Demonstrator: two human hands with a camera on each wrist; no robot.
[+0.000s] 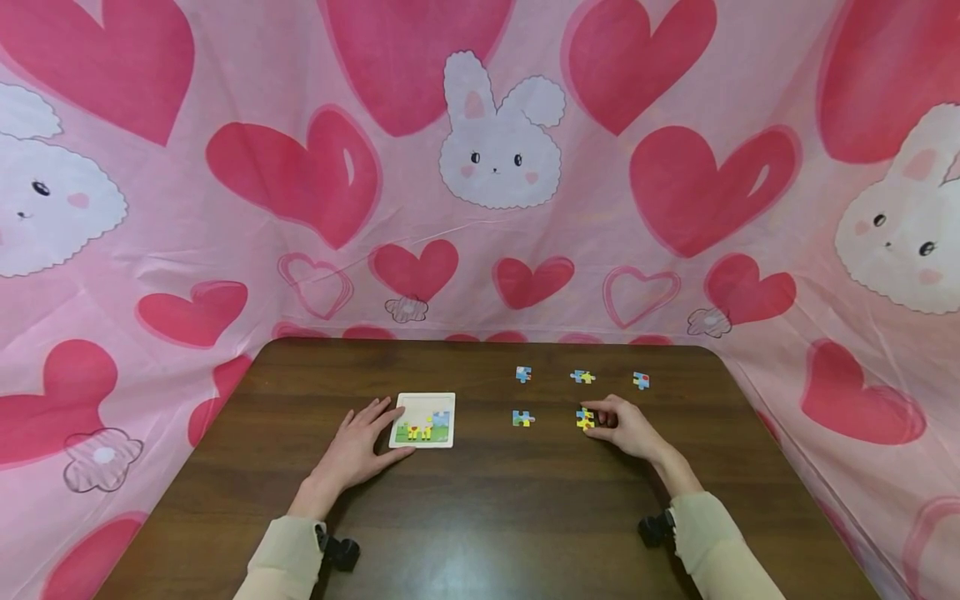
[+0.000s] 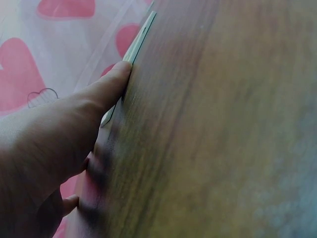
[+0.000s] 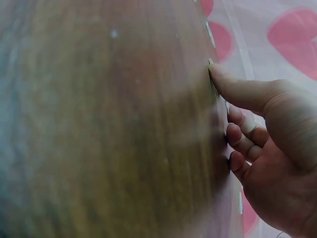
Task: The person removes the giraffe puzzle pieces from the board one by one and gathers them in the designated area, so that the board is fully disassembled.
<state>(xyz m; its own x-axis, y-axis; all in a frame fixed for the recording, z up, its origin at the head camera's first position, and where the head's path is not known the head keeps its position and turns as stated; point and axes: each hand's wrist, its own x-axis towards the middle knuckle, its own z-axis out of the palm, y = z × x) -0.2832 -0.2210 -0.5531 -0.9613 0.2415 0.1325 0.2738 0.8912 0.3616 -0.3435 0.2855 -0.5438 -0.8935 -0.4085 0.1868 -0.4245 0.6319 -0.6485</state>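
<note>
A puzzle board [image 1: 424, 399] with a pale frame and a partly filled picture of a yellow animal on green lies left of the table's middle. My left hand [image 1: 357, 448] rests at its left side, fingers spread, the index finger on the upper left edge and the thumb at the lower left corner. In the left wrist view, the thumb touches the edge of the board [image 2: 140, 40]. Over on the right, my right hand [image 1: 628, 427] pinches a yellow and blue puzzle piece [image 1: 584, 419] between thumb and index finger, at the tabletop. Its other fingers are curled.
Loose puzzle pieces lie right of the board: a blue and red one [image 1: 523, 374], a yellow and blue one [image 1: 582, 377], a blue one with a red spot [image 1: 641, 381] and a green and blue one [image 1: 522, 418]. A pink heart-patterned cloth [image 1: 480, 242] hangs around the brown table [image 1: 480, 517].
</note>
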